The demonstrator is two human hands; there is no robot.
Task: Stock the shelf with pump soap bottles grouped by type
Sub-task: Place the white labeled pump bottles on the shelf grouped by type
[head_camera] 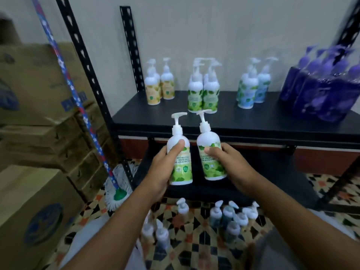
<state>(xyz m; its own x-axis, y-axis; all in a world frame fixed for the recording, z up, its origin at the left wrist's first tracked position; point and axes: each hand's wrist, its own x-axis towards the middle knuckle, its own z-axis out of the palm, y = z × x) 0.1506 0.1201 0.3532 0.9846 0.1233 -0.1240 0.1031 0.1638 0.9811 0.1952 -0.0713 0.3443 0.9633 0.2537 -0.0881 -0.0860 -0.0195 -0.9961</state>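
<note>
My left hand (165,164) grips a white pump bottle with a green leaf label (182,170), held upright below the shelf's front edge. My right hand (228,162) grips a second green-label pump bottle (211,164), tilted slightly left. On the black shelf (243,119) stand groups of pump bottles: yellow-label ones (158,86) at the left, green-label ones (203,92) in the middle, blue-label ones (252,88) further right. A shrink-wrapped pack of purple bottles (323,88) sits at the right end. Several more pump bottles (224,217) stand on the patterned floor below my arms.
Stacked cardboard boxes (39,106) fill the left side. A mop with a blue patterned handle (78,102) leans against the rack's black upright (91,78). A lower shelf (263,176) lies behind the held bottles. A pale wall backs the rack.
</note>
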